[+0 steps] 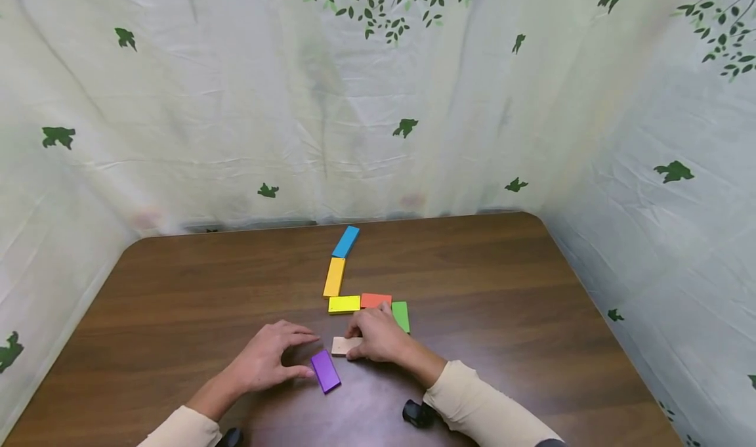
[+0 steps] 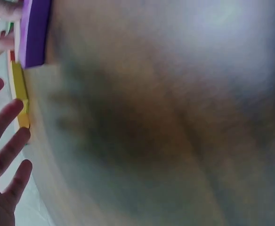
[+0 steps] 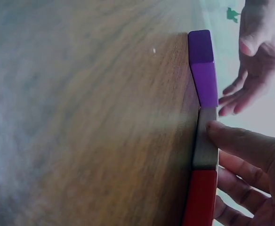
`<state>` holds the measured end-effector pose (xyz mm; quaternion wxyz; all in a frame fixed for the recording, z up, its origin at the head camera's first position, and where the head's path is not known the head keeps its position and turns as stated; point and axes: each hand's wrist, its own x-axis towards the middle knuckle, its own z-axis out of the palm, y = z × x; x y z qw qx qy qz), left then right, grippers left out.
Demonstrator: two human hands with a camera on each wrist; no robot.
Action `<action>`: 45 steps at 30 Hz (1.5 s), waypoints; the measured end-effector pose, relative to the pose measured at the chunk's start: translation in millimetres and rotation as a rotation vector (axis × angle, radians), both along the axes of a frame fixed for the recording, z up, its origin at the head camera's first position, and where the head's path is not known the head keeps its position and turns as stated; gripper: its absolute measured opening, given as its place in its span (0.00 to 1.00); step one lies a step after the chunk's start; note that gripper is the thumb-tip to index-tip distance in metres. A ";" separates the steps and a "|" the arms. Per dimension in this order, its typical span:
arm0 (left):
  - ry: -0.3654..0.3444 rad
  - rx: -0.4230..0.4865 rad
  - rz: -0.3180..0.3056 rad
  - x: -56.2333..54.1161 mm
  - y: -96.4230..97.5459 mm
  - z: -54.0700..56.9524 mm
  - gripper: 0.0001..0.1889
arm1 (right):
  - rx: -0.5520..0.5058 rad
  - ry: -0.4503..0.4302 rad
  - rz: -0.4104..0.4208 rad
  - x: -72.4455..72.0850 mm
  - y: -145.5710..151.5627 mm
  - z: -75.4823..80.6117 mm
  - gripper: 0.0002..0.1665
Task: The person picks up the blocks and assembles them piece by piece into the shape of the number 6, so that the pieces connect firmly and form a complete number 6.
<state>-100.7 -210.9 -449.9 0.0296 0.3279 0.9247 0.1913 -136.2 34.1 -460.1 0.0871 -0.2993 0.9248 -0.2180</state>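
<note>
On the brown table, my right hand (image 1: 380, 334) pinches a plain wood block (image 1: 342, 346), thumb on its near side and fingers on its far side. In the right wrist view a purple block (image 3: 206, 80) adjoins one end of that wood block, and a red block (image 3: 201, 197) adjoins the other. My left hand (image 1: 268, 358) has its fingers extended, its thumb by the left side of the purple block (image 1: 326, 371). Past the right fingers lie an orange-red block (image 1: 376, 298), a yellow block (image 1: 344, 304) and a green block (image 1: 401, 316), the green one partly covered.
An amber block (image 1: 334, 277) and a blue block (image 1: 346, 241) continue the line toward the table's back edge. White cloth (image 1: 354, 106) with green leaf prints surrounds the table (image 1: 502, 289) at the back and sides. A black object (image 1: 418, 414) is beside the right sleeve.
</note>
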 end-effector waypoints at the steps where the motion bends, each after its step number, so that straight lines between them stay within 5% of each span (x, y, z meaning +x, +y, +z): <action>1: 0.007 -0.006 0.013 2.8 0.9 -0.9 0.30 | 0.001 0.000 -0.001 0.1 -0.1 0.2 0.16; 14: 0.055 0.000 0.144 19.8 17.3 -18.4 0.43 | 0.014 -0.003 -0.010 1.9 -2.7 2.2 0.16; 45: 0.062 -0.026 0.143 8.4 16.6 -19.3 0.32 | 0.016 -0.002 -0.006 1.8 -2.0 0.7 0.17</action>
